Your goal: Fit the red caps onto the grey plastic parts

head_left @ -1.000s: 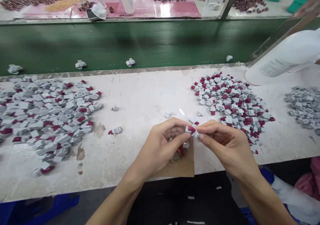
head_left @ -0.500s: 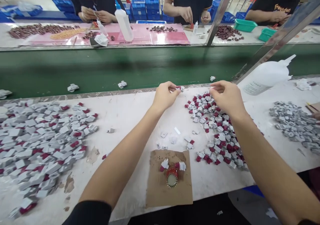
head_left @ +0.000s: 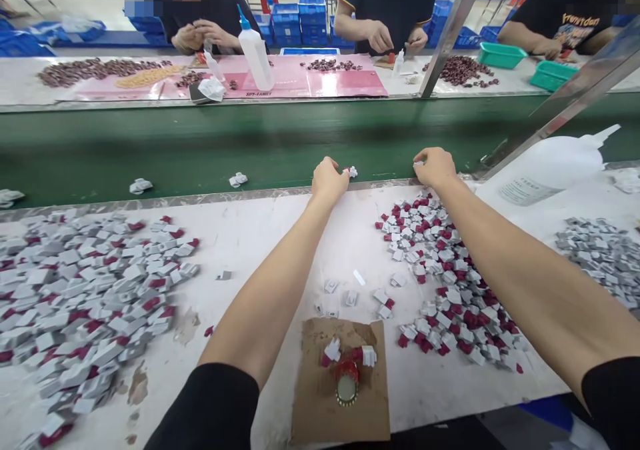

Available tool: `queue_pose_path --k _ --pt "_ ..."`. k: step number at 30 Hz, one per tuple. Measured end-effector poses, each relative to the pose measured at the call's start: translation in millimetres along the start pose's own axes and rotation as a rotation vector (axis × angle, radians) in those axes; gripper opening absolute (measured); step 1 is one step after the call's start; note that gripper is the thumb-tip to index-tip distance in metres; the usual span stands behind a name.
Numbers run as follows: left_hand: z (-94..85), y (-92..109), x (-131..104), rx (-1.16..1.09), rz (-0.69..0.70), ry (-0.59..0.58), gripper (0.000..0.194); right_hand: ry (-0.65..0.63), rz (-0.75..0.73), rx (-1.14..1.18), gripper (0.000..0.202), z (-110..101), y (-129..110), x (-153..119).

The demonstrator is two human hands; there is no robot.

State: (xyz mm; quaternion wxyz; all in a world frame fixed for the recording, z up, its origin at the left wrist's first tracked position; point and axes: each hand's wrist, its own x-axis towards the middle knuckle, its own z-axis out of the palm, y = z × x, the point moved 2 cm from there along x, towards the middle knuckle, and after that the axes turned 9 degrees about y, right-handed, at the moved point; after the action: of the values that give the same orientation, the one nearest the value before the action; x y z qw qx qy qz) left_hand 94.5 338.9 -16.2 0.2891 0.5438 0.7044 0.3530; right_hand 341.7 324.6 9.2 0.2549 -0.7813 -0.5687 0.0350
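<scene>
My left hand (head_left: 330, 181) is closed on a small white and dark red piece (head_left: 351, 171) at the near edge of the green belt. My right hand (head_left: 435, 167) pinches a small white piece (head_left: 419, 163) over the belt, farther right. Below my right arm lies a pile of white and dark red pieces (head_left: 450, 270). Between my forearms, on the table, a brown cardboard square (head_left: 320, 397) bears a red cap with a toothed metal rim (head_left: 347, 387) and two white and dark red pieces.
A larger pile of grey and dark red pieces (head_left: 90, 290) covers the left. A big white bottle (head_left: 545, 170) lies at the right, near a metal post (head_left: 453, 30). Several white pieces rest on the green belt (head_left: 200, 137). Three people work across it.
Both hands have moved forward from the table's far edge to the belt, still holding their pieces. The view has tilted up slightly. The pieces on the belt have shifted a little left.
</scene>
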Motion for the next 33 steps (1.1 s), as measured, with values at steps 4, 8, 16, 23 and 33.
queue_pose_path --k 4,8,16,23,33 --pt "-18.2 3 -43 -0.150 0.115 -0.053 0.017 -0.019 -0.058 0.235 0.032 -22 -23 -48" --pt "-39.0 3 -105 -0.365 0.216 -0.318 0.017 -0.055 -0.129 0.584 0.017 -44 -35 -130" --pt "-67.8 -14 -179 -0.676 0.210 -0.486 0.015 -0.037 -0.063 0.932 0.015 -72 -34 -232" --pt "-83.2 -22 -214 -0.600 0.136 -0.664 0.014 -0.112 -0.049 0.918 0.015 -87 -14 -271" --pt "-43.8 -26 -197 0.057 0.551 -0.419 0.025 -0.123 0.147 0.714 0.012 -101 29 -319"
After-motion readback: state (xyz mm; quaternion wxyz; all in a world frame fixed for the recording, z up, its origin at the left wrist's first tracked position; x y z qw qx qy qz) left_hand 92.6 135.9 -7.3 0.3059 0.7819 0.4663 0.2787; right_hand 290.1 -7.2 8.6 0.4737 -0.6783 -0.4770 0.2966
